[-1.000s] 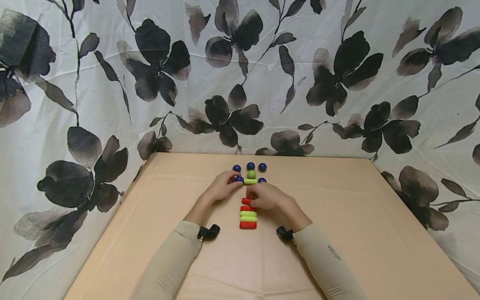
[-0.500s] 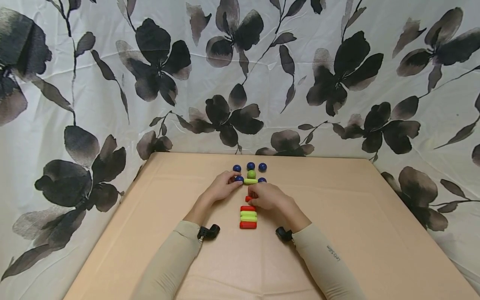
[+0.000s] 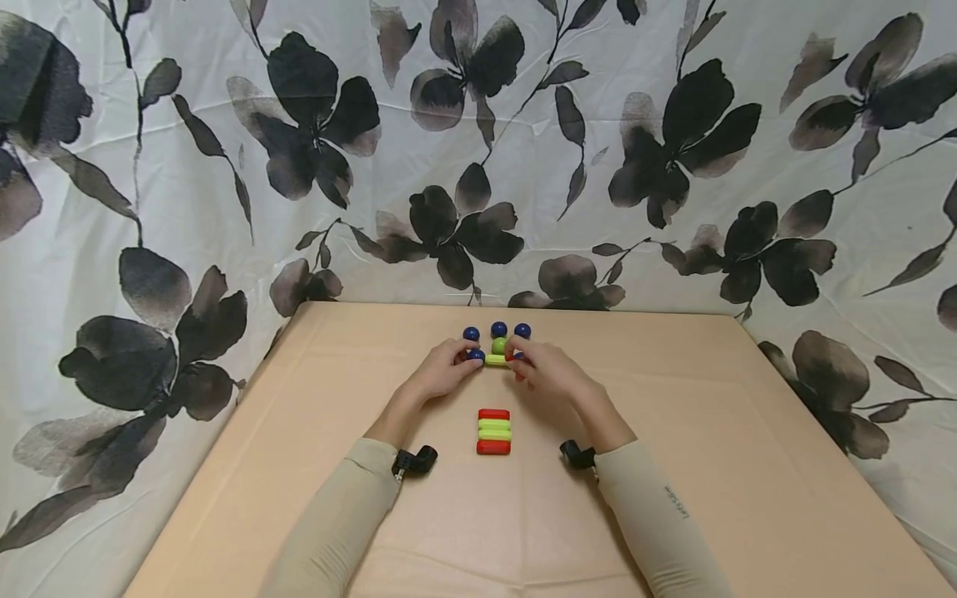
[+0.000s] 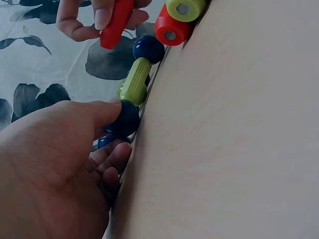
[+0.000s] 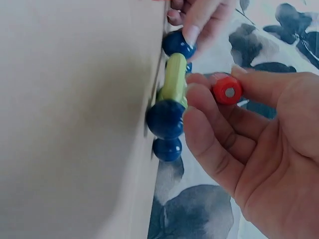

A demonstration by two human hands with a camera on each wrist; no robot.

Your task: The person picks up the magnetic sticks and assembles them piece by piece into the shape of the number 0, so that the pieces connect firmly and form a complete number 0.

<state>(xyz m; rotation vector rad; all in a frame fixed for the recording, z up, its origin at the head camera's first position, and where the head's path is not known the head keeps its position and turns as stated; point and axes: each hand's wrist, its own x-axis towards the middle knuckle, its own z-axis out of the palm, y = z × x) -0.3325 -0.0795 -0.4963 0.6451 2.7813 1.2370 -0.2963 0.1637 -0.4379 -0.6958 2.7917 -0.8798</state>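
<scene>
My left hand (image 3: 439, 371) pinches a dark blue ball (image 4: 125, 121) between thumb and fingers. That ball touches one end of a yellow-green magnetic rod (image 4: 135, 82), whose other end meets a second blue ball (image 5: 166, 119). Held between thumb and fingers of my right hand (image 3: 552, 371) is a red magnetic rod (image 5: 227, 89), its end showing a metal disc. In the right wrist view it is apart from the joined pieces, and the second ball lies close to my fingertips. Behind the rod sits a green ball (image 3: 499, 344), partly covered by my right hand in the head view.
Three blue balls (image 3: 498, 330) stand in a row behind the green one. Nearer me on the tan table (image 3: 658, 399) lies a stack of rods (image 3: 494, 432), red at both ends and yellow-green between. A floral cloth (image 3: 449, 149) hangs behind the table's far edge.
My right hand has taken the red rod from in front of the rod stack and moved it up and right, beside the right-hand blue ball. My left hand stays on its ball.
</scene>
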